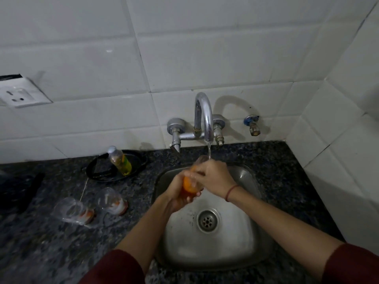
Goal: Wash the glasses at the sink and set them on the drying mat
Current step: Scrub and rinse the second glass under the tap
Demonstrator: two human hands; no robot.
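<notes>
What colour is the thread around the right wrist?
Red; the thread shows best in the head view.

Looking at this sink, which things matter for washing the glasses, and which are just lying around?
For the job: held glass, gripped by left hand and right hand; running tap; sink; left counter glass; right counter glass; bottle, perhaps soap.
Lying about: black dish under the bottle; socket; spare wall tap; dark object at far left.

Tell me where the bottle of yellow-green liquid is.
Head view: the bottle stands in a black pan on the counter, left of the tap.
</notes>
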